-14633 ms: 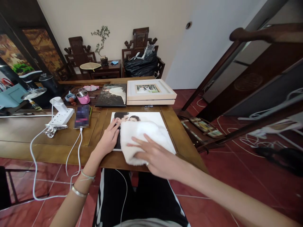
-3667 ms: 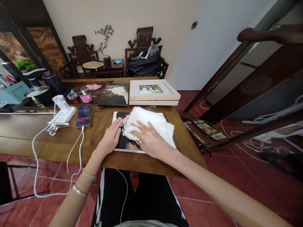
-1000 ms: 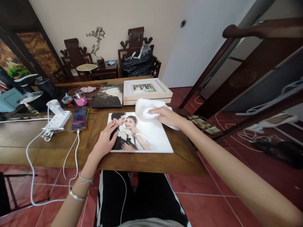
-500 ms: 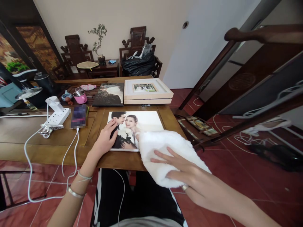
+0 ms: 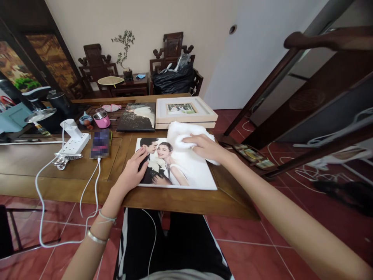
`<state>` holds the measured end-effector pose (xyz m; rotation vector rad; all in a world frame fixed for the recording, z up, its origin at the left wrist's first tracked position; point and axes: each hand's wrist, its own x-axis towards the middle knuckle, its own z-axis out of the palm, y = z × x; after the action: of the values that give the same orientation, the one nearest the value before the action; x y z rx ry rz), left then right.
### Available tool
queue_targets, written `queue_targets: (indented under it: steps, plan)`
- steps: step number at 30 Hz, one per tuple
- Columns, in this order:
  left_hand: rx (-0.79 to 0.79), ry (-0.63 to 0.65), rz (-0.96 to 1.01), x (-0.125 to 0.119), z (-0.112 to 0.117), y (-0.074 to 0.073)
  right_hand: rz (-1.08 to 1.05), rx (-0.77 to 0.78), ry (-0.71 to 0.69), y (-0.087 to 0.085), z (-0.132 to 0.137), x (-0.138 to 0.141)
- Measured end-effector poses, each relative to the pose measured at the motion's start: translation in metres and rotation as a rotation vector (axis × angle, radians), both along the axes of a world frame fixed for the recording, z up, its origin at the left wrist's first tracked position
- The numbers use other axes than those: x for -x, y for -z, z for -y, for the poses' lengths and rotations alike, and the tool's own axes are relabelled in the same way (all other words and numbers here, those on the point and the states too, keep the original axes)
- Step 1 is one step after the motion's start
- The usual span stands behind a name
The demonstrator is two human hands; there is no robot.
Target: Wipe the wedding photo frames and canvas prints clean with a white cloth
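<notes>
A photo panel [image 5: 198, 171] with a picture of a couple lies flat on the wooden table [image 5: 163, 200] in front of me. My left hand [image 5: 135, 167] rests on its left edge with the fingers stretched out. At the panel's far right edge, my right hand [image 5: 204, 147] grips a fluffy white cloth [image 5: 186, 130], bunched under the fingers. The cloth covers the panel's upper right part and hangs over onto the table. Behind it sit a dark photo panel [image 5: 136, 116] and pale wooden picture frames [image 5: 186, 111], stacked.
To the left are a phone [image 5: 100, 144] on a charging cable, a white power strip [image 5: 74, 144], a pink cup [image 5: 101, 119] and a glass lid [image 5: 40, 114]. A dark wooden chair [image 5: 253, 97] stands on the right. A black bag [image 5: 175, 79] fills a chair at the back.
My right hand has moved the cloth away from me, from the panel's near right side to its far right edge, uncovering the lower right part. My left hand stays on the panel.
</notes>
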<state>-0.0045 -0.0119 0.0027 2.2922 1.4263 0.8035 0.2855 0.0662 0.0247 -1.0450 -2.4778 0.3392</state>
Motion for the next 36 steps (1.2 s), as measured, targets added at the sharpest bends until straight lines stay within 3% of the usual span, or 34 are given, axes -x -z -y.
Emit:
queue_targets:
  steps: [2,5,13,16,20,27,30,33,36]
  plan:
    - [-0.007,-0.002,0.009,0.0,-0.001,0.001,0.017,0.012,0.006,-0.002,-0.003,0.005]
    - [-0.012,-0.009,0.011,0.001,-0.001,0.002,0.04,0.001,-0.01,-0.005,0.016,0.01]
    - [-0.02,-0.02,0.002,0.0,-0.001,0.004,0.059,0.052,-0.157,-0.009,0.143,0.015]
    - [-0.006,-0.025,-0.007,0.001,-0.002,0.005,0.1,0.054,-0.226,-0.012,0.168,0.017]
    - [0.003,-0.025,-0.007,0.0,-0.001,0.003,0.133,0.048,-0.234,-0.014,0.147,0.02]
    - [-0.021,-0.009,0.003,0.0,0.0,0.0,0.082,-0.024,-0.134,-0.005,0.037,0.036]
    - [-0.017,-0.012,-0.002,0.001,0.0,0.001,0.088,-0.066,-0.096,-0.004,0.006,0.044]
    - [-0.016,-0.016,-0.006,0.002,-0.001,0.002,0.096,-0.081,-0.071,-0.005,0.0,0.048]
    - [-0.018,-0.013,-0.005,0.002,-0.001,0.003,0.124,-0.062,-0.069,-0.006,0.025,0.05]
